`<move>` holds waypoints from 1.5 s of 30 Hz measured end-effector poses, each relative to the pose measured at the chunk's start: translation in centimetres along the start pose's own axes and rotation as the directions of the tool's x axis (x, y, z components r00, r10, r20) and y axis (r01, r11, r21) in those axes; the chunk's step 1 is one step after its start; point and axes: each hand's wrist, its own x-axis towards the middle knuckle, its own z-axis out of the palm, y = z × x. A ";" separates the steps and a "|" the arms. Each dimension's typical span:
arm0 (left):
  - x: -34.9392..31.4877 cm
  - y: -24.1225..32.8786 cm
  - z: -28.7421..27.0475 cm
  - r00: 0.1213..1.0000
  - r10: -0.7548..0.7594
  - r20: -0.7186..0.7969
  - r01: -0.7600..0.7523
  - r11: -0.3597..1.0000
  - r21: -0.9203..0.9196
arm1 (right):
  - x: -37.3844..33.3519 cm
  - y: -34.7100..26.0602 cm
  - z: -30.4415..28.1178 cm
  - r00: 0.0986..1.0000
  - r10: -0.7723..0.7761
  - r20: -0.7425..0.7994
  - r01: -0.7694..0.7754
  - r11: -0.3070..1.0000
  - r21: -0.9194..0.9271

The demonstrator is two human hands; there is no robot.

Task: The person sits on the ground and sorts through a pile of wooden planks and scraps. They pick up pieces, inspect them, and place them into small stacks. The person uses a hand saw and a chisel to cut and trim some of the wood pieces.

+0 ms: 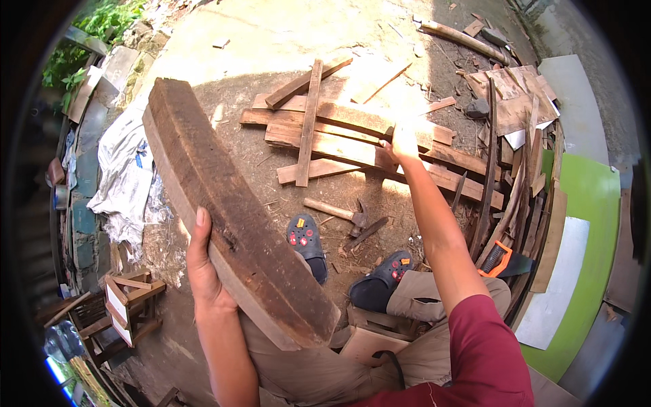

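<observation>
My left hand point(202, 266) grips the near part of a long, thick, dark weathered plank point(224, 197) that slants up and away to the left, its near end over my lap. My right hand point(401, 144) reaches out to a pile of lighter planks point(339, 139) lying on the dirt and touches one of them; whether it grips the plank I cannot tell. Between the pile and my feet lies a hammer point(338, 212) with a wooden handle.
My feet wear dark clogs point(306, 239). A handsaw with an orange grip point(500, 261) lies at the right beside leaning boards point(505, 197) and green and white panels point(576, 224). Crumpled white sheeting point(122, 169) lies left, small wooden frames point(125, 302) lower left.
</observation>
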 end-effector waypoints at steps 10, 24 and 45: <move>1.8 -0.3 0.3 0.989 -0.028 -0.144 0.031 0.999 0.021 | 2.7 4.4 -1.8 0.934 -0.198 0.296 0.198 0.980 0.032; 0.0 -0.7 2.4 0.989 0.033 0.148 -0.034 0.999 0.009 | -24.6 2.5 -9.9 0.908 0.148 0.393 -0.420 0.344 0.840; -12.5 -18.9 13.1 0.631 -0.180 0.755 -0.037 0.964 0.262 | -41.8 -3.0 -34.5 0.945 0.283 -0.165 0.125 0.156 0.980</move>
